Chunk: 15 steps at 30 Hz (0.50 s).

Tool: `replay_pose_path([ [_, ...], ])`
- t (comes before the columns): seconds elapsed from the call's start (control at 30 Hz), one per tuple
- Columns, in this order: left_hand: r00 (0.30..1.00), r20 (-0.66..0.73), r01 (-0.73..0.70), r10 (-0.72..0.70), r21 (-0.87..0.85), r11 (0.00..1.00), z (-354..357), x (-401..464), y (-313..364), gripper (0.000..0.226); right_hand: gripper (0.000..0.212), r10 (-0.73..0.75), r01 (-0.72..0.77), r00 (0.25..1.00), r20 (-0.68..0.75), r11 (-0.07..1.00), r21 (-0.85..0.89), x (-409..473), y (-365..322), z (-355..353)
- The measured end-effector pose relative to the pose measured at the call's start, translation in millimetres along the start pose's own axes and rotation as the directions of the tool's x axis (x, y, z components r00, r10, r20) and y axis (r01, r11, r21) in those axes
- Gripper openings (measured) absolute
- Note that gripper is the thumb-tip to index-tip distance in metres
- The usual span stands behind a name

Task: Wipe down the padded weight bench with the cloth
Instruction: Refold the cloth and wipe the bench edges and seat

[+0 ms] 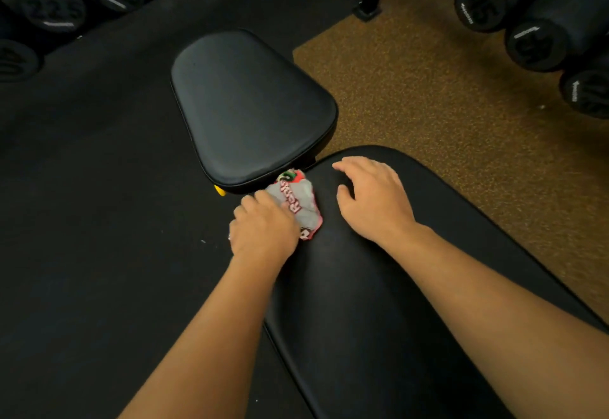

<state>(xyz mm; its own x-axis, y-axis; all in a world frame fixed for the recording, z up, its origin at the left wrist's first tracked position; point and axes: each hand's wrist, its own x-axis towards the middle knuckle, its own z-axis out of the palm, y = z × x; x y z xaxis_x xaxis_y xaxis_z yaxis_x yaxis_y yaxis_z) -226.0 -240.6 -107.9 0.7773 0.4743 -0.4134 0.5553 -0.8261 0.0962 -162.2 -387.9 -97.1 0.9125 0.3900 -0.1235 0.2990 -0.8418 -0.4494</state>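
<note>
1. The left hand (263,227) presses a bunched grey and red cloth (301,208) onto the near-left corner of the long back pad (379,303), right at the gap where it meets the seat pad (250,105). Together the two pads make up the weight bench.
2. Its fingers (260,199) are curled over the cloth and grip it; most of the cloth shows just beyond and to the right of the knuckles, with one end tucked toward the gap under the seat pad's near edge.
3. The right hand (372,201) rests on the back pad's end, close beside the cloth but apart from it. Its fingers (346,166) are spread and loosely bent, holding nothing; it seems to steady the pad.
4. To do this stroke well, I would keep the palm flat over the cloth, press evenly, and run along the pad's end edge and into the seam, where sweat tends to collect.
5. Overlapping passes down the back pad, then across the seat pad, would likely cover the rest; neither pad shows how much has been wiped.
6. Dumbbells (481,0) lie on the floor (428,89) beyond the bench.
</note>
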Motion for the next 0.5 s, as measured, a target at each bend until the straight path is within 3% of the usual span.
replay_pose_path([
  [0.1, 0.984, 0.148, 0.128, -0.1, -0.194, 0.973, -10, 21, 1, 0.048, 0.047, 0.025, -0.001, 0.988, 0.154, 0.988, -0.154, 3, 0, 0],
  [0.2, 0.957, 0.27, 0.201, -0.102, -0.37, 0.907, -14, 38, 10, 0.056, 0.047, 0.033, 0.008, 0.982, 0.184, 0.976, -0.216, 7, -3, 1],
  [0.27, 0.967, 0.245, 0.152, -0.068, -0.345, 0.926, -9, 36, 8, 0.054, 0.046, 0.032, 0.013, 0.982, 0.184, 0.971, -0.238, 9, -5, 0],
  [0.33, 0.988, 0.133, 0.113, -0.073, -0.321, 0.94, -4, 23, -1, 0.053, 0.045, 0.035, 0.012, 0.982, 0.185, 0.968, -0.252, 10, -7, -1],
  [0.4, 0.991, 0.048, 0.137, -0.129, -0.339, 0.931, 1, 7, -11, 0.05, 0.045, 0.047, 0.006, 0.979, 0.198, 0.966, -0.26, 10, -9, -3],
  [0.5, 0.971, 0.039, 0.229, -0.237, -0.441, 0.868, 11, -13, -24, 0.046, 0.046, 0.065, -0.007, 0.973, 0.22, 0.967, -0.255, 11, -12, -4],
])
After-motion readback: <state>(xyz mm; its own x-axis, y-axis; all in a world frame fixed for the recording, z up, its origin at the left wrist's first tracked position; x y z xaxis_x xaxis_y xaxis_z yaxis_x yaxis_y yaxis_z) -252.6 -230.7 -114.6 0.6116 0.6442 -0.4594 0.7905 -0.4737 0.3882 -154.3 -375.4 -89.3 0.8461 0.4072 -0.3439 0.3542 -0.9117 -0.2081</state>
